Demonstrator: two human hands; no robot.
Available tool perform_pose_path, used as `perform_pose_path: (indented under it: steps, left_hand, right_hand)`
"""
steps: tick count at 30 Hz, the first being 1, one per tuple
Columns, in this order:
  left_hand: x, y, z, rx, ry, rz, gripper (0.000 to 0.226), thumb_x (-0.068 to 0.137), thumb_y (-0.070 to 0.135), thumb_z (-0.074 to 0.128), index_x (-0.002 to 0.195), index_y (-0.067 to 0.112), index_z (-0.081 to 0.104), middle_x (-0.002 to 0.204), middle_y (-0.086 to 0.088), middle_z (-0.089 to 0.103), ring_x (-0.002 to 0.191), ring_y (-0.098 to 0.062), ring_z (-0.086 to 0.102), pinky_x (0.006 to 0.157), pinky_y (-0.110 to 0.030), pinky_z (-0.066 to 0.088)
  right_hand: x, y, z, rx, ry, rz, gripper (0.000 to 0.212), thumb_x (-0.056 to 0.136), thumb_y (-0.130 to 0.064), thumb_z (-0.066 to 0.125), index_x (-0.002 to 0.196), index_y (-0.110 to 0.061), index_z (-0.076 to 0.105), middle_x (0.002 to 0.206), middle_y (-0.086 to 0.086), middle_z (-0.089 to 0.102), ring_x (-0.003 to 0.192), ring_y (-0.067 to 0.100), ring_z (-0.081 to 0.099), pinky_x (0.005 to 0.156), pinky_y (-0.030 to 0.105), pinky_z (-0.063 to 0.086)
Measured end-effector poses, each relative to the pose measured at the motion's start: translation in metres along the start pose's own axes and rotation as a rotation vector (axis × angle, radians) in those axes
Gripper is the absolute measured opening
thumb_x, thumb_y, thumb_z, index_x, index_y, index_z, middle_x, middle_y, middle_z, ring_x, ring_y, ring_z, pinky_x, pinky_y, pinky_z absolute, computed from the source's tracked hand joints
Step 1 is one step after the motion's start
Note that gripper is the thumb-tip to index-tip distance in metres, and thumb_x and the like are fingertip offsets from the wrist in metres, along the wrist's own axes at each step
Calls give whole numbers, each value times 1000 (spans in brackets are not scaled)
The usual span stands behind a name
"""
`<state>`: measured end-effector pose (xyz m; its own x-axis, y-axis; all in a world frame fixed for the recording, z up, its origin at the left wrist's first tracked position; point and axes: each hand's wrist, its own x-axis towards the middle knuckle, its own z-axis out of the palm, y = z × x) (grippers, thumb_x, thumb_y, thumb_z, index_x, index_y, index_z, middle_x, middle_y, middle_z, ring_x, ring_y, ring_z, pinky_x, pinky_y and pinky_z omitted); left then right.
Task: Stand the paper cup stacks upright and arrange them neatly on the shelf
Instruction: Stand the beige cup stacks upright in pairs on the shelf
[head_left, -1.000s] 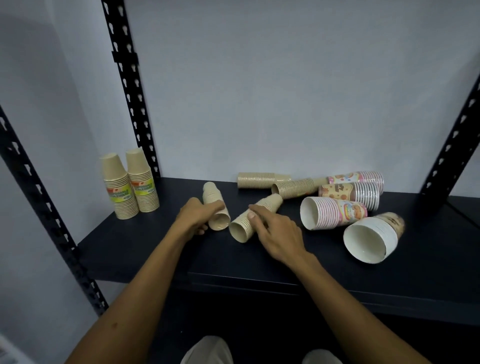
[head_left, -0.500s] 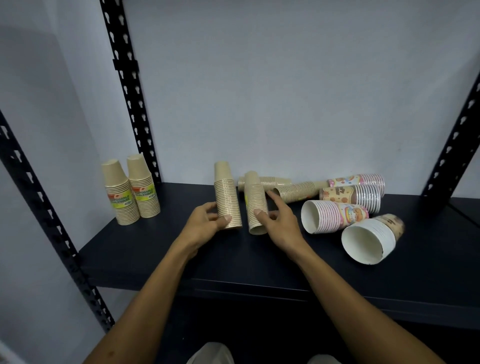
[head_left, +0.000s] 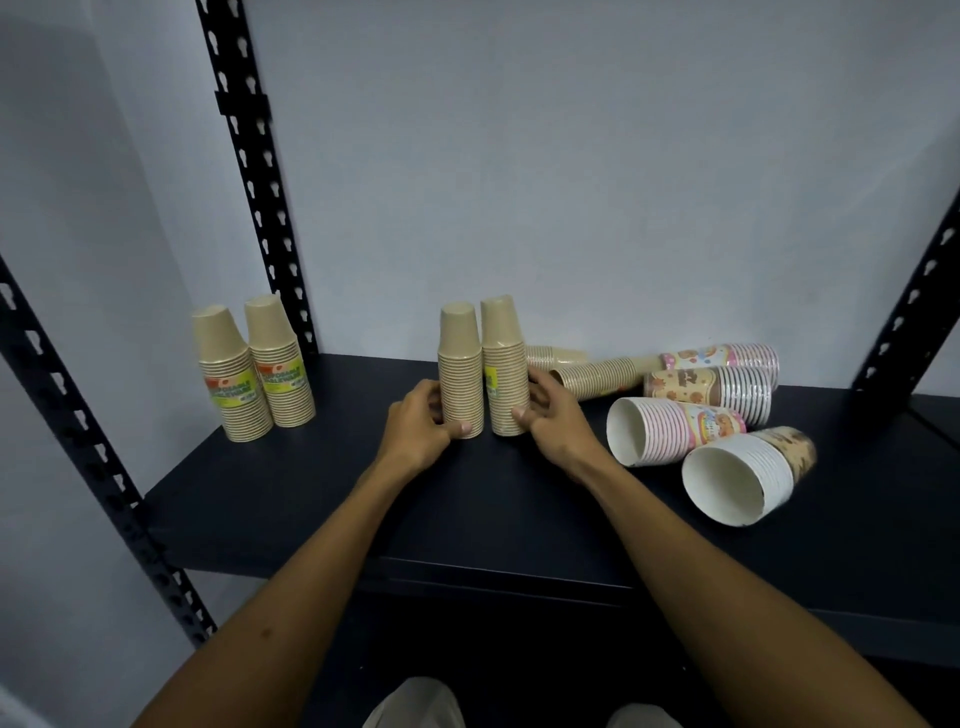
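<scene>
The fingers of the left hand (head_left: 418, 434) were curled round the lower part of one upright stack of tan paper cups (head_left: 460, 376), with the thumb laid across its front near the base. The fingers of the right hand (head_left: 553, 428) were wrapped in the same way round a second upright tan stack (head_left: 505, 366), on whose side a strip of yellow label could be seen. Both stacks were stood upside down on the dark shelf (head_left: 311, 499), touching or very nearly touching one another between the two hands. Well to the left of the left fingers, two more labelled tan stacks (head_left: 252, 371) were seen upright side by side, near the black slotted upright (head_left: 254, 171) of the rack. Just behind the right fingers, a tan stack (head_left: 553, 356) lay on its side, and another fallen tan stack (head_left: 602, 378) was seen just to their right. Further right of them, four stacks of larger printed cups were lying down: two with pink rims at the back (head_left: 724, 382), one pink-rimmed stack (head_left: 670, 428) with its white mouth turned forward, and a brown-patterned stack (head_left: 743, 475) nearest the shelf's front edge. A pale wall (head_left: 571, 182) was visible behind everything
</scene>
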<state>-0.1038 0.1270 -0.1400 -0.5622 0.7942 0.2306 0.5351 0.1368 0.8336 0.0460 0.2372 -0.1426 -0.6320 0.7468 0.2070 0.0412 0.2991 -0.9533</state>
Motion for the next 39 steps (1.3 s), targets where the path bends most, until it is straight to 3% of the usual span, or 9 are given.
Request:
perform_pose_path:
  steps: [3, 7, 10, 14, 20, 24, 28, 33, 39]
  left_hand:
    - [9, 5, -3, 19, -39, -8, 69, 70, 18, 84, 130, 13, 50, 120, 1, 63, 96, -10, 60, 86, -22, 47]
    - [18, 1, -2, 26, -21, -19, 63, 69, 25, 85, 121, 15, 51, 114, 2, 63, 94, -9, 60, 74, -15, 44]
    - [17, -6, 2, 44, 11, -7, 60, 69, 31, 84, 115, 16, 49, 107, 6, 59, 96, -10, 60, 69, -12, 42]
    - [15, -12, 1, -17, -14, 43, 79, 70, 35, 82, 135, 20, 40, 125, 12, 51, 112, -4, 51, 91, -23, 42]
    - [19, -23, -2, -187, -69, 90, 70, 82, 3, 68, 143, 18, 37, 139, 0, 53, 127, -9, 51, 110, -35, 41]
    - [22, -22, -1, -171, 44, 69, 64, 77, 4, 74, 135, 14, 47, 121, 0, 62, 112, -13, 60, 97, -35, 51]
    - [24, -23, 0, -69, 134, 34, 69, 66, 26, 86, 126, 16, 53, 107, -3, 61, 93, -14, 62, 79, -25, 53]
    - [25, -25, -1, -113, 23, 50, 64, 74, 23, 79, 131, 17, 51, 122, 0, 62, 111, -12, 60, 97, -37, 51]
    - [23, -26, -2, -160, -27, 63, 57, 85, 7, 67, 138, 15, 46, 128, 2, 62, 119, -10, 57, 105, -39, 45]
  right_hand:
    - [11, -3, -1, 26, -24, 18, 60, 87, 15, 50, 143, -2, 36, 138, 16, 52, 127, 23, 52, 105, 33, 44]
    - [19, -3, 2, 11, -45, 19, 57, 87, 14, 53, 138, -5, 39, 135, 12, 54, 120, 14, 54, 93, 19, 47]
    - [21, 8, 3, -7, -58, 5, 59, 85, 6, 61, 138, -10, 40, 133, 9, 55, 124, 17, 54, 102, 27, 46]
    - [22, 10, 2, 3, -31, -29, 69, 80, -12, 76, 139, -15, 40, 122, -2, 57, 111, 11, 60, 94, 27, 51]
    - [26, 12, 0, 22, 41, -16, 68, 77, -8, 78, 137, -12, 46, 105, 3, 63, 95, 13, 65, 79, 22, 56]
    - [26, 13, -2, 19, -30, -60, 54, 85, -2, 67, 135, -13, 51, 117, -3, 66, 109, 4, 62, 89, 16, 50]
    - [24, 13, 4, 3, -73, -81, 51, 82, -12, 74, 129, -13, 55, 120, -2, 66, 113, 5, 61, 96, 20, 48]
    - [27, 18, 8, -88, 8, -82, 47, 82, -8, 73, 124, -15, 55, 113, 3, 67, 107, 14, 63, 98, 34, 50]
    - [25, 18, 7, -90, -62, -99, 49, 88, -6, 63, 134, -15, 49, 126, -1, 62, 120, 9, 56, 103, 32, 46]
